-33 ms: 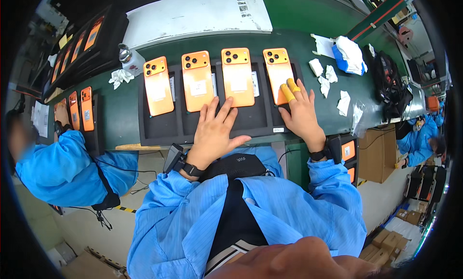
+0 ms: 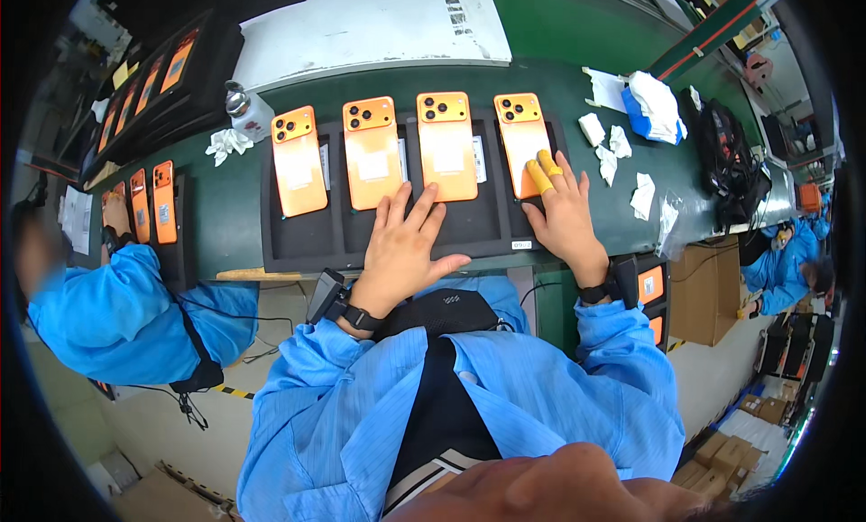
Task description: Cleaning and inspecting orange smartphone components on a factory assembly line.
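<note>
Find four orange phones [image 2: 446, 147] in a row on a black tray [image 2: 307, 242], atop the green table [image 2: 209, 193]. Record all four as back up, with camera ends toward the far side. Judge the laying-out as complete: count one phone in each of four columns, and see none raised. Judge the handling of the row as unfinished, given both grips on or close to phones. Cannot tell from the backs alone which phones need more work.

Locate the left grip [image 2: 403, 251] at the near ends of the second phone [image 2: 370, 143] and the third phone [image 2: 447, 175]. Note palm down, fingers spread, nothing grasped. Find fingertips at those two near edges; cannot confirm firm contact with either. Locate the right grip [image 2: 570, 220] at the lower right of the far-right phone [image 2: 518, 143]. Note yellow covers [image 2: 538, 175] on two fingers, apparently resting on that phone's back, with thumb just below its near edge. Report this grip likewise as unclosed, without hold on anything. Place the far-left phone [image 2: 299, 184] apart from both grips, to the left of the left one.
</note>
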A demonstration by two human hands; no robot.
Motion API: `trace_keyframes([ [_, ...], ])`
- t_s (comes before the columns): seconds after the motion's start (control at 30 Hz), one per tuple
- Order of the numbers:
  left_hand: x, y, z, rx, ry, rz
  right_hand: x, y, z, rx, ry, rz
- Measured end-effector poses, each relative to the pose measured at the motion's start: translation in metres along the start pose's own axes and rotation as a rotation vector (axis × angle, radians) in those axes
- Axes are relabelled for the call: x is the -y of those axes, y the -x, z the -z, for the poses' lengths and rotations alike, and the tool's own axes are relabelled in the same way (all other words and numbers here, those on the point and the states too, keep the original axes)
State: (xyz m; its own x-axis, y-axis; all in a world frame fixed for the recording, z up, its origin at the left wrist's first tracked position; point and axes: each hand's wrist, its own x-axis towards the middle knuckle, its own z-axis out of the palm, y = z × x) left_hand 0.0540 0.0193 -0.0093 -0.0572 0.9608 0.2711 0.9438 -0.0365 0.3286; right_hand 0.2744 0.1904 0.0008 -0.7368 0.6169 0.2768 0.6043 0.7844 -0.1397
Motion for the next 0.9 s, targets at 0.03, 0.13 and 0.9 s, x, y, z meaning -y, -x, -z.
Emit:
trace_keyframes([
  [0.03, -0.001, 0.001, 0.000, 0.004, 0.001, 0.005, -0.001, 0.002, -0.001, 0.057, 0.011, -0.066],
  [0.13, -0.002, 0.002, 0.002, 0.005, 0.003, 0.009, 0.003, 0.001, 0.001, 0.071, -0.014, -0.052],
  [0.9, 0.003, 0.004, -0.001, -0.047, 0.036, -0.014, -0.002, -0.007, -0.015, -0.101, 0.105, -0.080],
])
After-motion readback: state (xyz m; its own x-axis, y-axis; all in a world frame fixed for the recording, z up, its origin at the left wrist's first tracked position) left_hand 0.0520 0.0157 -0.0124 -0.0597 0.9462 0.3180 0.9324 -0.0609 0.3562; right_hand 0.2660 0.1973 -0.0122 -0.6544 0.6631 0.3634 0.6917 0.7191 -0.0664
